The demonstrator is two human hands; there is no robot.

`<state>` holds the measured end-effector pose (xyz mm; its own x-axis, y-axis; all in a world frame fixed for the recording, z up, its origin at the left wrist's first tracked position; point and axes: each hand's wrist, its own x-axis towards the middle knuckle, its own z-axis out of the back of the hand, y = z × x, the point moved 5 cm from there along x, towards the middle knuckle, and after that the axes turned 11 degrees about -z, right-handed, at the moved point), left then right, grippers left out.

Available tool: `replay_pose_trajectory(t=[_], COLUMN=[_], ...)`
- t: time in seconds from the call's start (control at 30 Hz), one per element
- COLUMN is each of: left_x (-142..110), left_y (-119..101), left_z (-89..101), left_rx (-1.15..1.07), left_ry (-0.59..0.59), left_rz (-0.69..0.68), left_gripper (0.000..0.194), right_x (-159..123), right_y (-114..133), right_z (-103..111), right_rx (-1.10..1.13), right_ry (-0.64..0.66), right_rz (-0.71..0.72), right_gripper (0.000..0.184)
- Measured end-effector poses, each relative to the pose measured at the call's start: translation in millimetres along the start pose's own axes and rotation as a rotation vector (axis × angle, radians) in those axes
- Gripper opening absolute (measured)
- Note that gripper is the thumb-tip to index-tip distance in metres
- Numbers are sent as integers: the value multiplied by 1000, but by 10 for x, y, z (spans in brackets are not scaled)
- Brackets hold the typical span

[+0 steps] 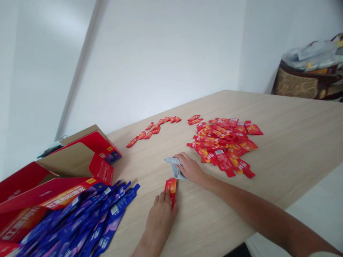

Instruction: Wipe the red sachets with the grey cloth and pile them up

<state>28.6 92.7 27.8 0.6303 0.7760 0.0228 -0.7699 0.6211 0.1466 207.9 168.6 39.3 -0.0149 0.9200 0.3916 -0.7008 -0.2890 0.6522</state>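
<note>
A: How much room was there on that table (pixel 284 142)?

B: A decent bit tbh. The far left edge ran along the white wall (pixel 166 60), and the near right edge dropped off to pale floor (pixel 313 200) under the right forearm. Wood showed from the hands up to the broken line of red sachets (pixel 148 135) near the wall, and a wide stretch of it lay right of the red pile (pixel 222 139).

A: Containers?

B: Big red box (pixel 104 169) at the left, flaps up, bare cardboard inside, couldn't see the bottom. Blue sachets (pixel 93 221) were heaped against its near right side. Way off at the far right, a patterned bag (pixel 296 84) had clear plastic (pixel 311 57) bundled on top.

A: And the hands?

B: The left hand (pixel 162 210) came in from the near edge, fingers and thumb closed on the near end of a single red sachet (pixel 170 185), which sat right of the blue heap. The right hand (pixel 189 167) reached across from the right, palm down, clamped on a folded grey cloth (pixel 175 167) just beyond that sachet. Whether cloth and sachet touched, couldn't tell.
</note>
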Motion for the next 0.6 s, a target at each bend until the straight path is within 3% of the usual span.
replay_pose_trajectory(t=[0.1,0.2,0.33,0.47,0.53,0.6], left_x=[11,-43,97,799,1327,1885], left_y=[36,209,505,515,332,38], left_z=[100,281,796,1408,1596,1651], left_rx=[16,41,101,136,140,140], left_ry=[25,32,-6,-125,-195,-232], left_rz=[18,43,57,10,-82,-208], left_gripper=[41,36,38,42,43,44], right_x=[29,59,70,10,-40,-87], right_y=[-64,-137,-193,-120,-39,41], right_z=[39,72,47,-60,-110,-150], right_rx=[-71,-131,-186,-231,-251,-265], right_ry=[52,98,154,213,232,246], right_rz=[-17,-25,-19,31,68,107], right_gripper=[32,28,22,20,21,23])
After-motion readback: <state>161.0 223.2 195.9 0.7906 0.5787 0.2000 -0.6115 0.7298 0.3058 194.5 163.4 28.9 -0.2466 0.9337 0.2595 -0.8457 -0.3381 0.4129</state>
